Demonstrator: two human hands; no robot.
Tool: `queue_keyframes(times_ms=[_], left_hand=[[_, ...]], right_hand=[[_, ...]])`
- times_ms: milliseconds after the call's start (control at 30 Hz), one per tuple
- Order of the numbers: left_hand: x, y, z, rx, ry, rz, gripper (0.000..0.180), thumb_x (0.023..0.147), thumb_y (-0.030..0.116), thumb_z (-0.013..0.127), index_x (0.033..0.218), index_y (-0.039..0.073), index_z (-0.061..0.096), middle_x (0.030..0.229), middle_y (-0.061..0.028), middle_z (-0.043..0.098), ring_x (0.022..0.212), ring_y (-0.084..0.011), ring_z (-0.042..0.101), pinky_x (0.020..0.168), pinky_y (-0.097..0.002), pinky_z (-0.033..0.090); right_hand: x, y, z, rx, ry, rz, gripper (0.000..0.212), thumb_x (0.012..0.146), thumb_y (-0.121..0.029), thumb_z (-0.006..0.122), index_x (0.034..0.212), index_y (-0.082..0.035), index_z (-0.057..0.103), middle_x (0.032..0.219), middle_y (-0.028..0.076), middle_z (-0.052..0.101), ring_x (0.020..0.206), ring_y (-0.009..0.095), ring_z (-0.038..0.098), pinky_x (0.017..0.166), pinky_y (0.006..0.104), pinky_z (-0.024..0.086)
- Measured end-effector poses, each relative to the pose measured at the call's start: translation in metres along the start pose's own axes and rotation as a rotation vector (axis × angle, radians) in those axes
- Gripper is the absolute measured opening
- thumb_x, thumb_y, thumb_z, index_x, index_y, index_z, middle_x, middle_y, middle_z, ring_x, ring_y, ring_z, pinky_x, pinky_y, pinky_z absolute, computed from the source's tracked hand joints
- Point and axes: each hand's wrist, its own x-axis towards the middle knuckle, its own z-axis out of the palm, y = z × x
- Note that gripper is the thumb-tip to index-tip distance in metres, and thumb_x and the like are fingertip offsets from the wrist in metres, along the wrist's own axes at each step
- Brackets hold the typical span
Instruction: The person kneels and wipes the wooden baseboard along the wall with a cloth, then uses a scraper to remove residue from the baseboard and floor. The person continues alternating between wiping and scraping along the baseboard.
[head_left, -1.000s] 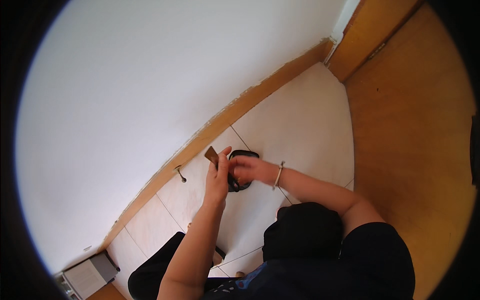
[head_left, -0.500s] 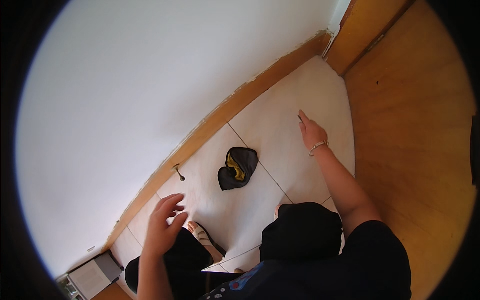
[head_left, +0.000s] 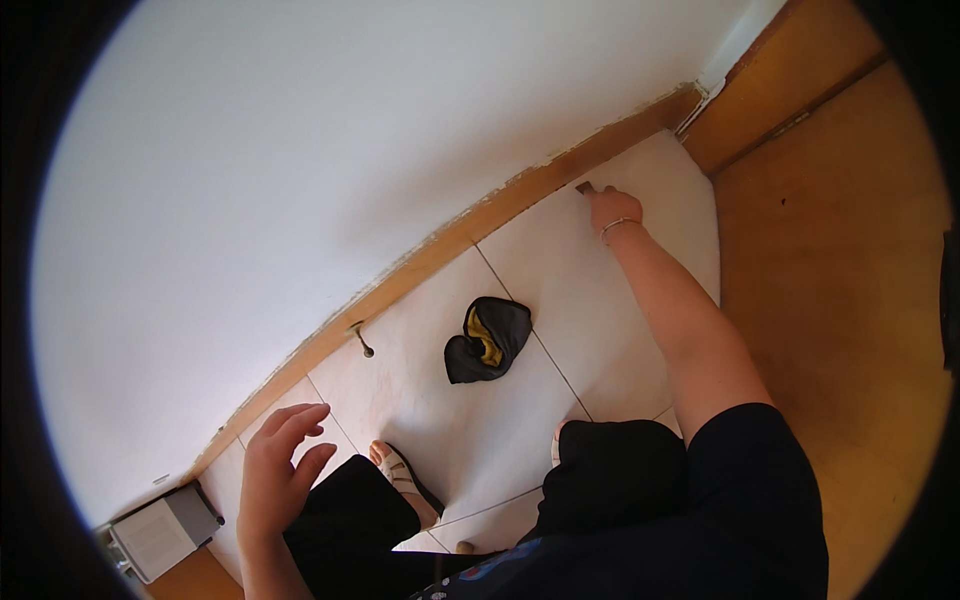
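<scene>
In the head view, a flat brownish tool (head_left: 585,187) was gripped in the right hand (head_left: 614,207), held way out over the tiled floor (head_left: 620,340) near the wooden skirting board (head_left: 490,222). Pretty much just the blade end could be seen; the rest was covered by the fingers, and whether the board was being touched couldn't really be told.

The left hand (head_left: 275,470) was held up open, fingers loosely curled, its forearm cut off by the lower edge.

A dark grey, yellow-lined pouch (head_left: 510,330) was laid on the tiles between the hands, kinda folded, so its inside was only partly shown. The right foot (head_left: 557,445) was mostly hidden by the black trouser leg (head_left: 610,475), and the wooden door (head_left: 820,300) was cropped by the dark fisheye rim.
</scene>
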Motion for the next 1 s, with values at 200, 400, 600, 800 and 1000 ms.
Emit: queue_keyframes(times_ms=[200, 400, 600, 800, 1000], left_hand=[[-0.001, -0.009, -0.008, -0.019, 0.023, -0.034, 0.034, 0.072, 0.005, 0.067, 0.105, 0.003, 0.06, 0.099, -0.0115, 0.061, 0.081, -0.0208, 0.061, 0.069, -0.0302, 0.048], [0.008, -0.011, -0.008, -0.021, -0.014, -0.026, 0.032, 0.073, 0.004, 0.066, 0.105, 0.003, 0.061, 0.097, -0.0113, 0.061, 0.079, -0.0199, 0.061, 0.067, -0.0295, 0.048], [0.0, -0.017, -0.013, -0.018, -0.019, -0.066, 0.033, 0.072, 0.004, 0.067, 0.105, 0.003, 0.061, 0.095, -0.0118, 0.062, 0.077, -0.0207, 0.061, 0.065, -0.0297, 0.048], [0.003, -0.015, -0.011, 0.004, -0.015, -0.039, 0.033, 0.073, -0.001, 0.063, 0.106, 0.001, 0.06, 0.093, -0.0114, 0.061, 0.078, -0.018, 0.06, 0.066, -0.0279, 0.047], [0.014, -0.008, -0.005, -0.01, -0.036, -0.013, 0.032, 0.073, -0.001, 0.063, 0.106, 0.001, 0.06, 0.091, -0.011, 0.062, 0.077, -0.0184, 0.06, 0.066, -0.0278, 0.047]], right_hand=[[-0.003, -0.007, 0.002, 0.023, -0.024, 0.007, 0.043, 0.087, -0.012, 0.036, 0.127, -0.024, 0.046, 0.11, 0.013, 0.055, 0.094, 0.027, 0.059, 0.075, 0.0374, 0.05], [0.007, -0.013, -0.002, 0.211, -0.126, 0.147, 0.041, 0.088, -0.013, 0.036, 0.127, -0.023, 0.047, 0.116, 0.011, 0.053, 0.095, 0.027, 0.059, 0.075, 0.0385, 0.05], [-0.026, -0.002, -0.002, 0.206, -0.086, 0.119, 0.038, 0.09, -0.016, 0.037, 0.126, -0.021, 0.046, 0.102, 0.011, 0.061, 0.087, 0.025, 0.062, 0.073, 0.037, 0.049], [-0.035, 0.002, 0.017, 0.905, -0.185, 0.287, 0.039, 0.089, -0.013, 0.038, 0.127, -0.013, 0.046, 0.101, 0.014, 0.062, 0.081, 0.025, 0.062, 0.068, 0.0344, 0.049], [0.031, 0.015, 0.06, 0.729, 0.109, 0.09, 0.038, 0.089, -0.011, 0.037, 0.125, -0.01, 0.05, 0.115, 0.015, 0.057, 0.098, 0.029, 0.057, 0.083, 0.0318, 0.045]])
